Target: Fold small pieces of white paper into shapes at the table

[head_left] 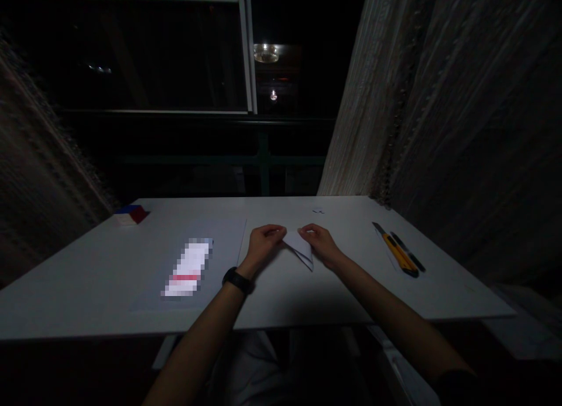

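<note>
A small folded white paper [300, 248], shaped like a downward-pointing triangle, is held just above the white table [333, 300]. My left hand [264, 240] pinches its upper left corner with curled fingers. My right hand [319, 240] pinches the upper right corner. A dark watch [237, 279] sits on my left wrist. Both hands are near the middle of the table, close together.
A yellow utility knife [397, 253] and a black pen [408, 251] lie at the right. A large sheet [219, 242] with a blurred card [188, 267] lies at the left. A coloured cube [130, 214] sits at the far left corner. Curtains hang on both sides of a dark window.
</note>
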Available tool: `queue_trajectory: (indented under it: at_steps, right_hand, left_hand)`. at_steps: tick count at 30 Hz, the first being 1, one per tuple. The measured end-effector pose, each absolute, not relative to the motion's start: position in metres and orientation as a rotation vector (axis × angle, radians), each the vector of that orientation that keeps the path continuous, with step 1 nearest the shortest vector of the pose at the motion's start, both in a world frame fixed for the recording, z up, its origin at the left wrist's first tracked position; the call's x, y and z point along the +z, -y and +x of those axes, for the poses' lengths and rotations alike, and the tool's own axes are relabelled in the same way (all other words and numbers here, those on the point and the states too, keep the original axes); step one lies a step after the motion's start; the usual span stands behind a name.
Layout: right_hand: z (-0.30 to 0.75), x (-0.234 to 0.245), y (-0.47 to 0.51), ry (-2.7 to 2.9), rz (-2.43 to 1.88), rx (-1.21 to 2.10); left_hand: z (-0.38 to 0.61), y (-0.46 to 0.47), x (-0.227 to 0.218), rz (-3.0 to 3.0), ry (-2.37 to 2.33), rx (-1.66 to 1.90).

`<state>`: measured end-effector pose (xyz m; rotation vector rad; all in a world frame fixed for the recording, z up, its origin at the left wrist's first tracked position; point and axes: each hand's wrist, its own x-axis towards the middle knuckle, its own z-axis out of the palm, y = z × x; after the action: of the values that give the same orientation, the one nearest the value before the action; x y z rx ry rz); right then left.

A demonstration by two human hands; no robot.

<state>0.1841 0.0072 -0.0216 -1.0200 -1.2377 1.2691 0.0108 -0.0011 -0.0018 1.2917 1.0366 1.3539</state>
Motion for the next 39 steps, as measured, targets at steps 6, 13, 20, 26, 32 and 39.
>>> queue_trajectory:
  at_steps: [6, 13, 20, 26, 32, 39]
  right_hand:
    - [0.185, -0.02, -0.006, 1.221, -1.004, 1.276]
    - [0.182, -0.021, -0.007, 1.209, -1.011, 1.165]
    - [0.178, -0.017, 0.003, 1.296, -0.88, 1.298]
    - [0.169, -0.018, 0.006, 1.373, -0.981, 1.1]
    - [0.164, -0.013, 0.004, 1.319, -1.028, 1.147]
    - [0.16, -0.01, 0.004, 1.227, -1.046, 1.172]
  left_hand:
    - [0.014, 0.004, 0.002, 1.233, -1.028, 1.318]
    - [0.014, 0.002, -0.002, 1.22, -1.028, 1.303]
    - [0.014, 0.003, -0.001, 1.232, -1.043, 1.352]
    - [0.015, 0.004, 0.002, 1.261, -1.11, 1.417]
    - [0.015, 0.007, 0.005, 1.248, -1.094, 1.447]
    - [0.015, 0.007, 0.006, 1.247, -1.115, 1.458]
